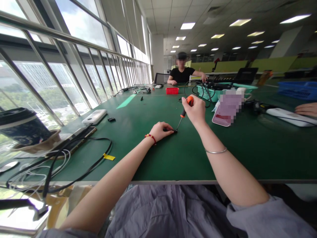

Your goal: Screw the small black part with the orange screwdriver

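In the middle of the green table (153,162), my left hand (160,131) pins a small black part (175,131) to the surface, fingers closed on it. The part's exact kind is too small to make out. My right hand (196,110) is wrapped round the orange and black handle of a screwdriver (183,114). The screwdriver leans, handle up and to the right, and its tip meets the black part by my left fingertips. Another small black piece (111,119) lies farther left on the table.
Left are a cup (23,127) in a carrier, tangled cables (81,175) and a white power bank (94,116). A red tray (172,91), a teal basket (206,93) and a phone (226,110) stand beyond. A person (182,73) sits opposite; another hand (307,108) shows at right.
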A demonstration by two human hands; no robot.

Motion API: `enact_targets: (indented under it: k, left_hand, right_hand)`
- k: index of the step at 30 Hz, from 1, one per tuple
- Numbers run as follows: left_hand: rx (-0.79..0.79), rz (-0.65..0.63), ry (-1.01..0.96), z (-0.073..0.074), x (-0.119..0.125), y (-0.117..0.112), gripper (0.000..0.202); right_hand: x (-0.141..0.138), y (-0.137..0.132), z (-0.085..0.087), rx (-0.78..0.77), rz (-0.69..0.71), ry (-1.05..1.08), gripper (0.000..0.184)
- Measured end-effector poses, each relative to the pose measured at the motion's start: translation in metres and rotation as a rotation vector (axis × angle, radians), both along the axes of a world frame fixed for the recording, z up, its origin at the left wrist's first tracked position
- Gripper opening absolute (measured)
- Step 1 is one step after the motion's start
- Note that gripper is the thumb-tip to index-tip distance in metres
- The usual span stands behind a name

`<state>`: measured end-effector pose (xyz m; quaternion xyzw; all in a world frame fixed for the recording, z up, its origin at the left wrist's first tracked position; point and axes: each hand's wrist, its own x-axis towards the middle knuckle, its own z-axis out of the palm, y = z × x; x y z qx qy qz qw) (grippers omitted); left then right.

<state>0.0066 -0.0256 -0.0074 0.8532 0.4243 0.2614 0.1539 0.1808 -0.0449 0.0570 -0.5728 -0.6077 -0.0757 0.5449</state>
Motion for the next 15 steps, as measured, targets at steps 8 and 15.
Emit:
enact_targets:
  k: [8, 15]
  left_hand:
    - [0.006, -0.006, -0.001, -0.0021, -0.0007, 0.0019, 0.019]
    - [0.009, -0.011, -0.009, -0.0024, -0.0007, 0.0019, 0.018]
  right_hand:
    - [-0.0005, -0.0003, 0.0001, -0.034, 0.0, -0.019, 0.033]
    - [0.0, 0.0029, -0.0012, -0.084, 0.06, 0.043, 0.023]
